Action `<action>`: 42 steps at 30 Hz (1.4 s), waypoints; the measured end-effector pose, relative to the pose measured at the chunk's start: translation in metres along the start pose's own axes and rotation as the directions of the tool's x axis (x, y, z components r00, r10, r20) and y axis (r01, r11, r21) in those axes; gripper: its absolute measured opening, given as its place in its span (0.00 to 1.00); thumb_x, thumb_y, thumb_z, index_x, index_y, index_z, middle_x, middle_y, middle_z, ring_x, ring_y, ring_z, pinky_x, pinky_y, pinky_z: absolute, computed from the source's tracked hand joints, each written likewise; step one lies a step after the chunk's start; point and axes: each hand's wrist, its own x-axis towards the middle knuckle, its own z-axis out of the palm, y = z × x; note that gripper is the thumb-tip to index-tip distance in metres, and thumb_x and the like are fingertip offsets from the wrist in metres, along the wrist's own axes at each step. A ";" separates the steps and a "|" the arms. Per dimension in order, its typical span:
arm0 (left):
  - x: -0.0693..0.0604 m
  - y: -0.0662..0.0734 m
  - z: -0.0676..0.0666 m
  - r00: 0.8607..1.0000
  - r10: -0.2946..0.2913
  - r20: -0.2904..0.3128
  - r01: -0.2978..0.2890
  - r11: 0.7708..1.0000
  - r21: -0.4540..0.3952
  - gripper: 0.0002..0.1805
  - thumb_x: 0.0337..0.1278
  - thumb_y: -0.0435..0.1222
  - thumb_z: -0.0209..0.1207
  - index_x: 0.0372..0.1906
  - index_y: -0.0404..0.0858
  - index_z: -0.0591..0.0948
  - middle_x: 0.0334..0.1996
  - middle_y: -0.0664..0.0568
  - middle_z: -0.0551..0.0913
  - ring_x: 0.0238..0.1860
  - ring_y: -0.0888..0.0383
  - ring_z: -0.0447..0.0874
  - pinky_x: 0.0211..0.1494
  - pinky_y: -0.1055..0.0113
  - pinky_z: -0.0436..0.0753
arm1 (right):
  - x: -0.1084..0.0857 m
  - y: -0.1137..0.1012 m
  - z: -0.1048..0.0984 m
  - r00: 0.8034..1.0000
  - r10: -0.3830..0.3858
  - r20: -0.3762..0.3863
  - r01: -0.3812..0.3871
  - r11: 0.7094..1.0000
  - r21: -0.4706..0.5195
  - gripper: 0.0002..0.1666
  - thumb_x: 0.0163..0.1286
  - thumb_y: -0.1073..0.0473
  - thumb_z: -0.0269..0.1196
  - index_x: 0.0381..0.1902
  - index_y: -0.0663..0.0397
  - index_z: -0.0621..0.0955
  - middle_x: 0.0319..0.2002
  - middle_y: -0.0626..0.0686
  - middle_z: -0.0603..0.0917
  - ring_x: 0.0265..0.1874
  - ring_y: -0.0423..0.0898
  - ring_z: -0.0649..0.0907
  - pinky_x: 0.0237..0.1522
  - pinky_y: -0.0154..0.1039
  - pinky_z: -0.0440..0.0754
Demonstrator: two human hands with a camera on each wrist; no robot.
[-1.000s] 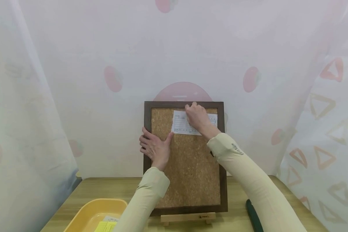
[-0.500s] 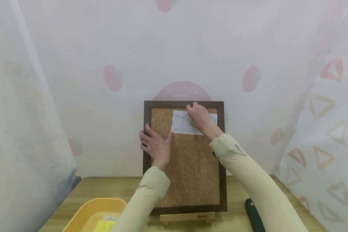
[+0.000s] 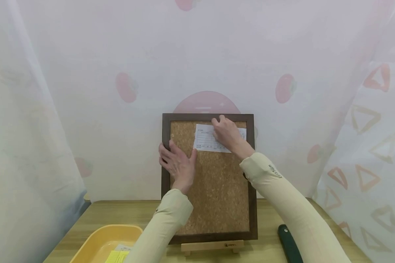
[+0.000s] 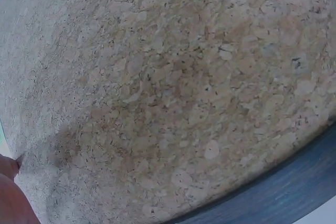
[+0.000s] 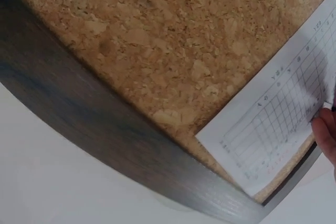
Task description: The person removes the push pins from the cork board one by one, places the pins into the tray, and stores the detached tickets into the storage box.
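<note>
A corkboard [image 3: 220,193] in a dark wooden frame stands propped on a small wooden easel [image 3: 214,245]. Near its top lies a white printed form [image 3: 204,138] flat against the cork. My left hand [image 3: 179,164] grips the board's left edge, fingers over the frame and thumb by the form's lower left corner. At the upper middle of the form, my right hand [image 3: 228,133] has its fingers curled. In the right wrist view those fingertips pinch a small white object [image 5: 327,105] against the paper; its kind is mostly hidden.
A yellow tray [image 3: 95,239] at the front left holds yellow and white papers [image 3: 117,256]. Part of a dark green tool handle [image 3: 289,243] lies on the wooden table [image 3: 128,210] beside the right sleeve. Patterned white curtains [image 3: 95,54] surround the table's back and sides.
Both hands stay at the board. The right hand has shifted very slightly right over the form, and the left hand's fingers have moved a little along the frame.
</note>
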 end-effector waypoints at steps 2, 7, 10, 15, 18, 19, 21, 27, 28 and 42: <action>0.000 0.000 0.000 0.999 0.033 -0.016 -0.033 0.999 0.008 0.41 0.50 0.53 0.65 0.60 0.36 0.60 0.65 0.32 0.51 0.67 0.37 0.51 0.65 0.43 0.53 | -0.002 0.002 0.000 1.000 -0.012 -0.020 0.012 1.000 0.011 0.09 0.59 0.66 0.62 0.37 0.66 0.79 0.32 0.63 0.81 0.24 0.51 0.81 0.28 0.41 0.82; 0.001 0.000 0.002 0.980 0.185 -0.073 -0.182 0.982 0.050 0.25 0.53 0.46 0.65 0.50 0.36 0.71 0.63 0.33 0.57 0.65 0.38 0.56 0.64 0.41 0.56 | -0.007 0.006 -0.001 0.999 -0.004 -0.045 0.006 0.998 0.062 0.08 0.58 0.67 0.61 0.35 0.66 0.77 0.30 0.62 0.79 0.22 0.50 0.79 0.26 0.41 0.79; 0.001 0.001 0.004 0.964 0.250 -0.094 -0.244 0.967 0.070 0.15 0.54 0.41 0.64 0.43 0.36 0.77 0.59 0.34 0.63 0.61 0.38 0.62 0.63 0.41 0.59 | -0.009 0.005 0.000 0.999 0.025 -0.036 -0.021 0.993 0.116 0.08 0.58 0.69 0.59 0.37 0.67 0.77 0.31 0.62 0.79 0.22 0.49 0.78 0.25 0.42 0.79; 0.000 0.003 0.006 0.966 0.240 -0.097 -0.235 0.970 0.063 0.12 0.52 0.38 0.63 0.39 0.36 0.78 0.54 0.36 0.69 0.56 0.40 0.66 0.59 0.44 0.63 | -0.014 0.002 0.005 0.998 0.050 -0.047 -0.042 0.986 0.162 0.08 0.58 0.70 0.57 0.36 0.67 0.78 0.31 0.62 0.79 0.22 0.49 0.79 0.25 0.41 0.79; -0.001 0.004 0.006 0.973 0.214 -0.084 -0.211 0.976 0.044 0.15 0.53 0.42 0.64 0.38 0.35 0.77 0.53 0.38 0.69 0.55 0.41 0.66 0.58 0.45 0.63 | -0.015 0.001 0.007 0.995 0.052 -0.080 -0.039 0.986 0.162 0.07 0.56 0.70 0.58 0.35 0.66 0.78 0.30 0.61 0.79 0.22 0.49 0.79 0.25 0.40 0.79; -0.001 0.005 0.007 0.976 0.204 -0.079 -0.202 0.979 0.035 0.16 0.53 0.43 0.64 0.37 0.35 0.77 0.53 0.38 0.69 0.55 0.41 0.66 0.58 0.45 0.63 | -0.015 0.001 0.008 0.995 0.050 -0.091 -0.035 0.986 0.162 0.07 0.56 0.70 0.58 0.34 0.66 0.78 0.30 0.61 0.79 0.22 0.49 0.79 0.25 0.40 0.79; -0.002 0.006 0.007 0.978 0.193 -0.075 -0.192 0.981 0.019 0.16 0.54 0.44 0.64 0.36 0.35 0.77 0.51 0.39 0.69 0.53 0.42 0.65 0.57 0.46 0.62 | -0.016 0.000 0.009 0.993 0.046 -0.108 -0.028 0.986 0.163 0.06 0.56 0.70 0.58 0.33 0.65 0.78 0.29 0.61 0.79 0.21 0.49 0.79 0.24 0.40 0.79; -0.001 0.011 0.008 0.980 0.184 -0.076 -0.184 0.983 0.002 0.12 0.53 0.41 0.65 0.30 0.36 0.78 0.44 0.42 0.72 0.47 0.43 0.68 0.50 0.49 0.63 | -0.018 0.002 0.013 0.989 0.053 -0.140 -0.025 0.981 0.191 0.05 0.55 0.71 0.57 0.31 0.65 0.77 0.27 0.60 0.78 0.20 0.49 0.77 0.23 0.40 0.77; -0.001 0.011 0.008 0.981 0.180 -0.069 -0.180 0.984 0.003 0.11 0.53 0.40 0.64 0.29 0.36 0.78 0.42 0.42 0.73 0.46 0.43 0.68 0.48 0.49 0.64 | -0.018 0.002 0.013 0.988 0.054 -0.144 -0.025 0.980 0.199 0.05 0.55 0.72 0.57 0.31 0.65 0.77 0.27 0.60 0.77 0.20 0.49 0.77 0.22 0.41 0.77; 0.000 0.006 -0.010 0.993 0.089 0.073 -0.064 0.953 -0.295 0.06 0.54 0.32 0.57 0.28 0.32 0.80 0.23 0.42 0.82 0.26 0.48 0.77 0.34 0.58 0.71 | -0.042 0.006 0.005 0.971 0.164 -0.172 -0.109 0.950 0.293 0.03 0.52 0.72 0.57 0.27 0.63 0.76 0.26 0.59 0.77 0.20 0.50 0.76 0.22 0.41 0.76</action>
